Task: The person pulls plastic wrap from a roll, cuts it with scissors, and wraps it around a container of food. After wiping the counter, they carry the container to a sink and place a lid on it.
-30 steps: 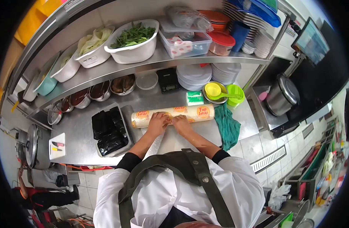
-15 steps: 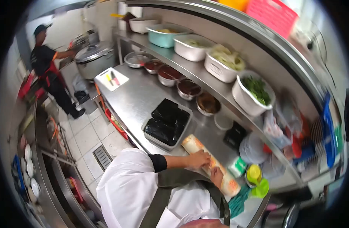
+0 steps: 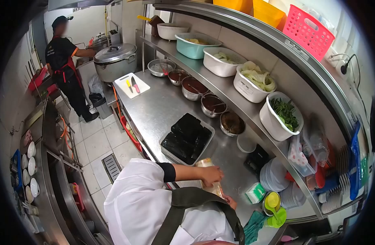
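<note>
A long cream-coloured packet (image 3: pixel 214 188) with orange print lies on the steel counter just in front of my body. My left hand (image 3: pixel 212 175), coming from a black cuff, is on top of the packet with its fingers curled over it. At the packet's near end is my right hand (image 3: pixel 230 201), closed about its edge and partly hidden by my apron. Touching or almost touching the packet's far end is a clear tub (image 3: pixel 213 132) that holds several black plastic-wrapped bundles (image 3: pixel 186 139).
Metal bowls of sauce (image 3: pixel 194 87) line the counter's back, under a shelf of vegetable tubs (image 3: pixel 252 92). A cutting board (image 3: pixel 140 88) carries two knives. At right are stacked plates (image 3: pixel 273 175), a green-white box (image 3: pixel 255 193) and a green cloth (image 3: pixel 255 226). A co-worker (image 3: pixel 65 61) stands by a large pot (image 3: pixel 116 61).
The packet has come closer to my body and less of it shows. My right hand has shifted down toward the apron; my left hand has moved slightly left. The view has steadied.
</note>
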`<state>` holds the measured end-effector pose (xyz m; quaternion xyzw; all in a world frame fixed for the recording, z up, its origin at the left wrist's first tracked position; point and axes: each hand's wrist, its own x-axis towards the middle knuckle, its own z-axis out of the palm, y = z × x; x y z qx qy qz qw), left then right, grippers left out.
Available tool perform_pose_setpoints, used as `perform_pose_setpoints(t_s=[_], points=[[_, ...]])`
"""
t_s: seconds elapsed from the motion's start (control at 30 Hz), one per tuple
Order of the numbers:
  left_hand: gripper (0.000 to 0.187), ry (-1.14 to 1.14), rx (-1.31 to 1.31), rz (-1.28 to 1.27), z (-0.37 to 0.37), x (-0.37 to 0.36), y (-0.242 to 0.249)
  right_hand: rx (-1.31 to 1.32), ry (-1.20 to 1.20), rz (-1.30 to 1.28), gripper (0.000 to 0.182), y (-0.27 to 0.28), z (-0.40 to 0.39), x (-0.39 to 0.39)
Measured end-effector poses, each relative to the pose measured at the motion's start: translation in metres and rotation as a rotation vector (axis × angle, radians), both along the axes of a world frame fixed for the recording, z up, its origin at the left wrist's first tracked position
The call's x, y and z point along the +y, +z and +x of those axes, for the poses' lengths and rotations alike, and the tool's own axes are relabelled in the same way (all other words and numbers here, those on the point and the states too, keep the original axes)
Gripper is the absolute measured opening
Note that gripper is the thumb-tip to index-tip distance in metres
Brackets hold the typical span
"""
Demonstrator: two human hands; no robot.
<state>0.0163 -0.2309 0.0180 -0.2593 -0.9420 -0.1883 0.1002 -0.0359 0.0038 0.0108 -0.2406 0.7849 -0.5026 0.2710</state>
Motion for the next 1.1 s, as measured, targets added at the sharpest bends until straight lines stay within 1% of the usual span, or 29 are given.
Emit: perform_pose_setpoints(t_s=[0.07,0.13,0.17,0.27,0.33,0.37,0.43,0.47,0.53,0.57,0.63,0.67,0.73,0.8,0.87,0.93,1.0,1.1], points=[[0.022,-0.013,0.02,-0.019,-0.002,-0.014,0.002,0.019,-0.009,0.017,0.028,-0.005,0.003,0.003],[0.021,0.033,-0.181,-0.018,-0.005,-0.011,-0.003,-0.005,-0.025,-0.004,0.028,-0.007,0.006,0.004],[0.02,0.053,-0.282,-0.018,-0.006,-0.009,-0.005,0.049,0.006,0.06,0.028,-0.005,0.007,0.005],[0.02,0.006,-0.321,0.089,-0.001,-0.006,0.025,0.215,0.086,0.257,0.027,0.006,0.007,0.009],[0.019,0.01,-0.32,0.097,-0.003,-0.011,0.027,0.325,0.131,0.396,0.025,0.014,0.007,0.015],[0.019,0.009,-0.325,0.101,-0.002,-0.012,0.024,0.472,0.158,0.326,0.023,0.008,0.004,0.022],[0.02,0.039,-0.198,-0.055,-0.009,-0.029,-0.008,0.771,0.211,0.183,0.019,-0.012,-0.004,0.034],[0.021,0.056,-0.132,-0.13,-0.01,-0.035,-0.018,0.713,0.165,0.2,0.019,-0.016,-0.002,0.034],[0.021,0.104,-0.186,-0.062,-0.007,-0.04,-0.014,0.6,0.067,0.23,0.02,-0.014,0.001,0.028],[0.021,0.124,-0.206,-0.032,-0.009,-0.045,-0.008,0.512,0.067,0.251,0.02,-0.01,0.0,0.025],[0.021,0.173,-0.304,0.059,-0.003,-0.044,0.018,0.322,0.036,0.293,0.021,0.006,0.006,0.024],[0.021,0.183,-0.358,0.097,0.0,-0.043,0.03,0.309,0.078,0.279,0.022,0.013,0.008,0.024],[0.021,0.143,-0.439,0.08,0.001,-0.046,0.038,0.278,0.138,0.244,0.023,0.027,0.009,0.027],[0.022,0.079,-0.395,0.188,0.005,-0.05,0.039,0.433,0.266,0.179,0.022,0.007,-0.006,0.035],[0.022,0.043,-0.375,0.161,0.004,-0.054,0.034,0.679,0.248,0.216,0.027,-0.014,-0.018,0.051],[0.021,0.087,-0.426,0.117,0.008,-0.051,0.046,0.786,0.455,0.473,0.032,-0.018,-0.035,0.059],[0.022,0.108,-0.427,0.186,0.01,-0.048,0.054,0.6,0.322,0.474,0.034,-0.002,-0.033,0.063],[0.02,0.144,-0.481,0.177,0.01,-0.043,0.066,0.531,0.313,0.517,0.03,0.014,-0.034,0.06]])
